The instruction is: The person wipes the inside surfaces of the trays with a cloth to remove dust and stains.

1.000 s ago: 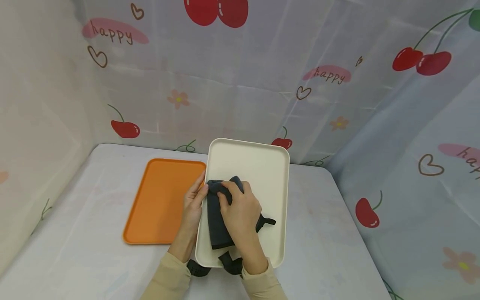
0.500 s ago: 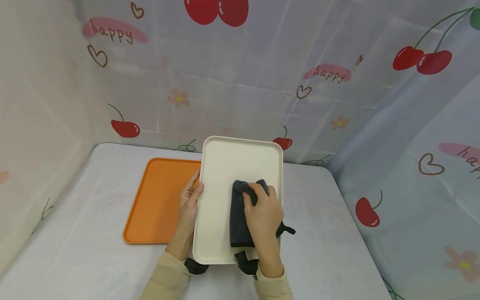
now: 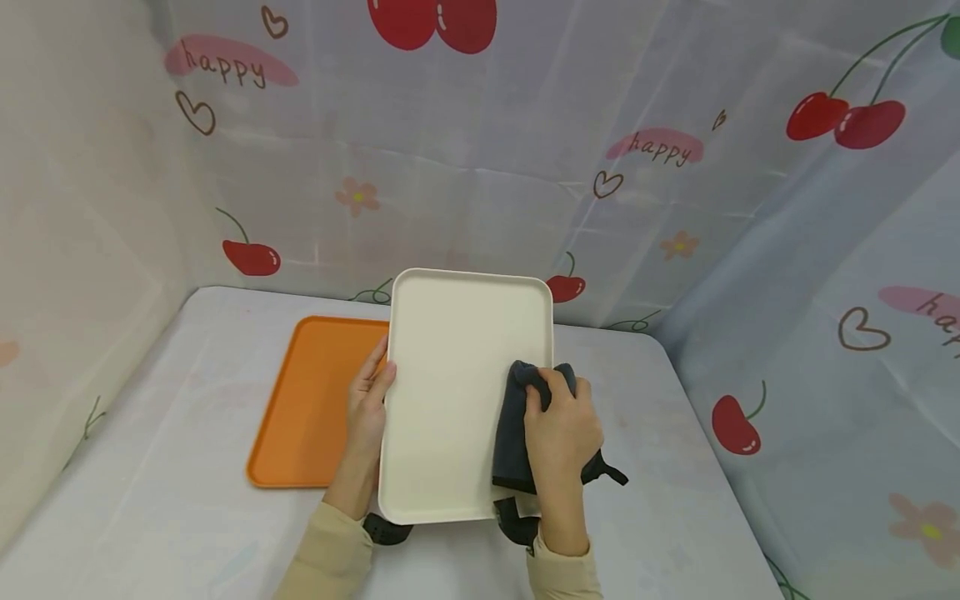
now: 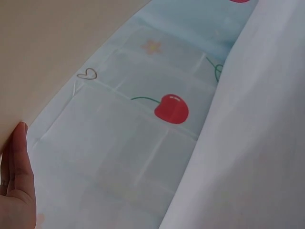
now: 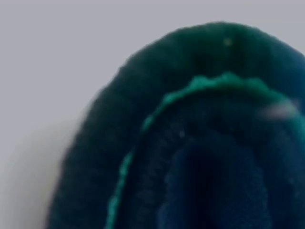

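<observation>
Gripping a folded dark grey cloth, the right hand has its fingers curled over the cloth's top edge and presses it onto the right side of a cream tray; I see this from the head camera. That grip is closed around the cloth, pinching its upper fold. The left hand lies along the tray's left rim with the fingers fairly straight and the thumb on the edge, steadying it without wrapping round it. The cream tray sits near the middle of the tabletop, long side running away from me, and its left edge overlaps an orange tray lying flat beside it. Both forearms wear beige sleeves, with dark straps at the wrists. A cloth backdrop printed with cherries, hearts and the word "happy" surrounds the tabletop on three sides.

From the left wrist camera, I see only part of the left hand at the lower left corner, fingers straight, resting against a pale surface. Beyond it hangs the backdrop with one red cherry and a small heart outline.

From the right wrist camera, the picture is blurred and filled by the cloth, very close, showing dark folds with a greenish edge against a pale grey ground. The hand itself is out of sight here.
</observation>
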`<action>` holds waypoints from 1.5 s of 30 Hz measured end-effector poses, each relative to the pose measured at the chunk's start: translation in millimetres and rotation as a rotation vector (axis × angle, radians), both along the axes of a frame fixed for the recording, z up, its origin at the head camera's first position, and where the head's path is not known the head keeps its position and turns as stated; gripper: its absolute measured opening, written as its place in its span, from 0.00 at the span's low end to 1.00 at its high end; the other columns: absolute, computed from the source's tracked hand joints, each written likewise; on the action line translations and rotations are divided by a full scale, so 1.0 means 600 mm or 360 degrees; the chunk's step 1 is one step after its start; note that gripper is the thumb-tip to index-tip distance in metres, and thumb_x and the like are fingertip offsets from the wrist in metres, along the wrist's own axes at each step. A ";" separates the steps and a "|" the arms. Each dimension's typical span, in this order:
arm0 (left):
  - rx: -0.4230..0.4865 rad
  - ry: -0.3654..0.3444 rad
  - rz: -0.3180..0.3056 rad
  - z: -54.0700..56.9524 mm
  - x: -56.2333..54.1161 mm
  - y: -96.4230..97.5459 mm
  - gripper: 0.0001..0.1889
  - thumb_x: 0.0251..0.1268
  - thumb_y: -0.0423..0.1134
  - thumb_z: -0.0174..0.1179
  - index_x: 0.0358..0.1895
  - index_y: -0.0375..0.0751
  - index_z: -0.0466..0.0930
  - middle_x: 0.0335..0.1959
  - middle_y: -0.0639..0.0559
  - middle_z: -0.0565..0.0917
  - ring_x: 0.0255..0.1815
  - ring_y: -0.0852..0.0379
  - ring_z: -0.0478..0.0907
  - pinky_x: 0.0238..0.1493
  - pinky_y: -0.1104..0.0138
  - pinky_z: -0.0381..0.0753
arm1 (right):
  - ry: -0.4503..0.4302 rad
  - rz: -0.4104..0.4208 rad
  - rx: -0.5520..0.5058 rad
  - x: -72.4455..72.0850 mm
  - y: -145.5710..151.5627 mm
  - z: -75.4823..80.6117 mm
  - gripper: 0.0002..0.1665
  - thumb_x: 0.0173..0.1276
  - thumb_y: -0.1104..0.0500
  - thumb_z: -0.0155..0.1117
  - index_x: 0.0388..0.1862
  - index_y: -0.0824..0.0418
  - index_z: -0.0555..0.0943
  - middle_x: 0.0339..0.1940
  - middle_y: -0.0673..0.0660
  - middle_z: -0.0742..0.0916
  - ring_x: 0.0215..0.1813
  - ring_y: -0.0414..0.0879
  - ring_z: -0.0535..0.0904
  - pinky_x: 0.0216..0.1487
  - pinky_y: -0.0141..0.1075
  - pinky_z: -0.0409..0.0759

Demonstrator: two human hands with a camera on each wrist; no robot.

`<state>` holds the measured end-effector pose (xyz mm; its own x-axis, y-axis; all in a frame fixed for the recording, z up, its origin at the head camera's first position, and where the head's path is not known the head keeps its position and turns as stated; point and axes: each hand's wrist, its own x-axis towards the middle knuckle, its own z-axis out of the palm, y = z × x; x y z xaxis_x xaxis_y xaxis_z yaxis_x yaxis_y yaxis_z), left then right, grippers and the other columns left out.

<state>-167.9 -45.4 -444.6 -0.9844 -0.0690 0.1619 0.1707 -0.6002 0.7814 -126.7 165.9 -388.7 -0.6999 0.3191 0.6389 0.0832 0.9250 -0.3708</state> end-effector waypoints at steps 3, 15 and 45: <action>0.0029 0.0017 -0.0006 0.000 -0.001 -0.001 0.25 0.76 0.36 0.51 0.74 0.41 0.63 0.47 0.59 0.87 0.41 0.62 0.86 0.42 0.69 0.87 | -0.0007 -0.0040 -0.0016 0.000 0.006 -0.001 0.14 0.56 0.56 0.76 0.43 0.50 0.88 0.39 0.63 0.85 0.22 0.61 0.80 0.16 0.50 0.76; 0.0053 -0.0025 -0.0004 0.001 0.000 0.002 0.25 0.76 0.35 0.51 0.74 0.41 0.63 0.49 0.60 0.86 0.41 0.62 0.86 0.42 0.69 0.87 | 0.0028 0.0007 -0.0087 0.002 0.011 -0.006 0.14 0.57 0.57 0.76 0.43 0.53 0.88 0.36 0.62 0.85 0.22 0.59 0.78 0.16 0.49 0.75; -0.0033 -0.0007 -0.0054 -0.002 0.005 0.016 0.27 0.76 0.37 0.50 0.75 0.41 0.60 0.53 0.61 0.84 0.47 0.63 0.85 0.46 0.68 0.86 | 0.0073 0.0290 0.0038 0.012 -0.071 -0.017 0.15 0.54 0.58 0.78 0.41 0.52 0.87 0.29 0.58 0.83 0.17 0.50 0.75 0.13 0.37 0.69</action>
<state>-165.1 -35.5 -445.7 -0.9868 -0.0320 0.1589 0.1470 -0.5892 0.7945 -119.7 123.0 -398.6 -0.7148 0.1740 0.6774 -0.1032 0.9317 -0.3481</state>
